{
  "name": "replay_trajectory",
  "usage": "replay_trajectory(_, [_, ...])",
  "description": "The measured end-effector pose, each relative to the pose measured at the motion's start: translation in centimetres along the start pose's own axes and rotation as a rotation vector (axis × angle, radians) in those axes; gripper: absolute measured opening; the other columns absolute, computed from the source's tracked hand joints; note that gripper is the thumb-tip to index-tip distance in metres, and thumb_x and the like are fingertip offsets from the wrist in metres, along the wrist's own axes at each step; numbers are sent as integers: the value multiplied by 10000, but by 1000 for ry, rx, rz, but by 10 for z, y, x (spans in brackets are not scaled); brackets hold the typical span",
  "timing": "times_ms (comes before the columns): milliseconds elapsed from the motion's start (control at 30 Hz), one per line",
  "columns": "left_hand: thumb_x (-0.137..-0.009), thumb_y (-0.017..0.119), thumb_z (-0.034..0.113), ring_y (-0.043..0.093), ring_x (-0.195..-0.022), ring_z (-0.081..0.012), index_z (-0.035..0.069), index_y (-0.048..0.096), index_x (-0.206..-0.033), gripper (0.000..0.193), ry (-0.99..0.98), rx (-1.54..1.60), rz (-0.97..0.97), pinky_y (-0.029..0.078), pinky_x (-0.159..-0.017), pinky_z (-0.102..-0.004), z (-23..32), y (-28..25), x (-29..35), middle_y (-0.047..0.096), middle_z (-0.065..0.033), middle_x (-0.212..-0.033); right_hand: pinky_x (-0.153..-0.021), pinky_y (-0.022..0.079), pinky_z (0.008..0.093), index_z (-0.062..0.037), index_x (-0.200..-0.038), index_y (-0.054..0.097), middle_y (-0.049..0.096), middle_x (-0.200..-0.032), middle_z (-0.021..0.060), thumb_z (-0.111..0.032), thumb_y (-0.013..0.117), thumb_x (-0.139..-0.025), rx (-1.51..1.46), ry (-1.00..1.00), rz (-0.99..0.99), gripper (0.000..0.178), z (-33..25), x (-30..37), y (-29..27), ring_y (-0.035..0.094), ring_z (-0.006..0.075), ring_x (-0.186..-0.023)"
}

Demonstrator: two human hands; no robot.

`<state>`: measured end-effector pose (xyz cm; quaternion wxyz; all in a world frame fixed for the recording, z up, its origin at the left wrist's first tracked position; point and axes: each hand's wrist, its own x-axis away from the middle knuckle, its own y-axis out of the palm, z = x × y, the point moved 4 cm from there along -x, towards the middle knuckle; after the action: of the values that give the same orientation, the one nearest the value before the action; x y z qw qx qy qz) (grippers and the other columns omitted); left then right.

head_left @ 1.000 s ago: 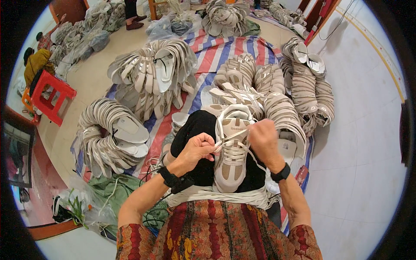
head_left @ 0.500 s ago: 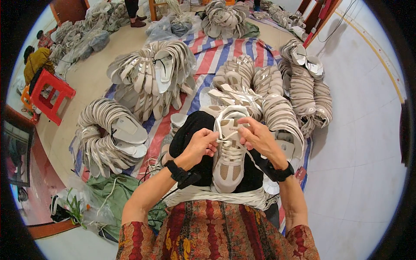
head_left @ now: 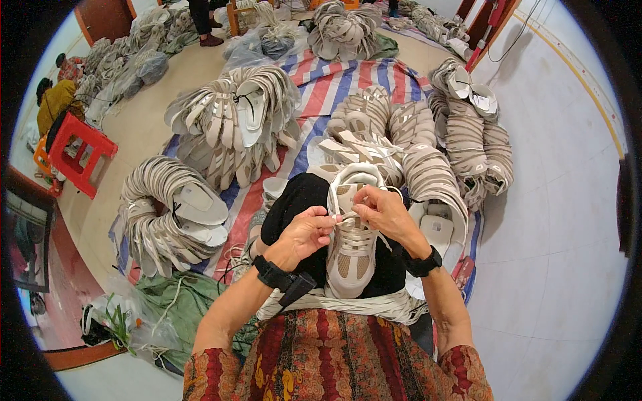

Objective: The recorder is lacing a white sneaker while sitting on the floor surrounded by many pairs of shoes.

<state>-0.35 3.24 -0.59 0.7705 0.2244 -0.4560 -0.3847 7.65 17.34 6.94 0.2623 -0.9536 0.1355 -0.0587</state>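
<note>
A beige and white sneaker [head_left: 352, 264] rests on my black-clad lap, its toe toward me and its collar pointing away. Cream shoelace [head_left: 358, 235] crosses its tongue in several rows. At the shoe's left edge, my left hand [head_left: 306, 234] is closed, thumb and forefinger pinching the lace near the upper eyelets. My right hand [head_left: 388, 212] is closed over the tongue, its fingertips on the lace close to the left ones. A loose lace end hangs by the shoe's right side, below my right hand. The right fingers partly cover the upper eyelets.
Bundles of flat shoe uppers stand to the left [head_left: 170, 214], farther back [head_left: 234, 120] and at the right [head_left: 438, 180], on a striped sheet [head_left: 321, 100]. A hank of white laces [head_left: 348, 302] lies across my lap. A red stool [head_left: 80, 154] stands far left, near a person in yellow.
My right hand has moved left and in over the shoe's tongue, closer to my left hand. Its fingers have closed together. My left hand has shifted slightly.
</note>
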Motion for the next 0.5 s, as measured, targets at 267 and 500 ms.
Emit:
replay_trajectory(267, [-767,590,-29,434,-554,-103,123,511,-834,183,44,435,-86,348,-496,-236,-20,2,2,589,-66,-896,-491,403,206,28,-862,557,535,-627,12,-73,560,-814,-71,-29,37,111,7,2,4,511,52,-558])
replay_trajectory(500, [-775,584,5,468,-616,-126,117,528,-841,142,107,401,-211,373,-521,-239,-18,-1,4,594,-80,-945,-526,429,244,5,-872,589,589,-666,46,-95,559,-796,-29,3,64,129,13,4,3,551,105,-577])
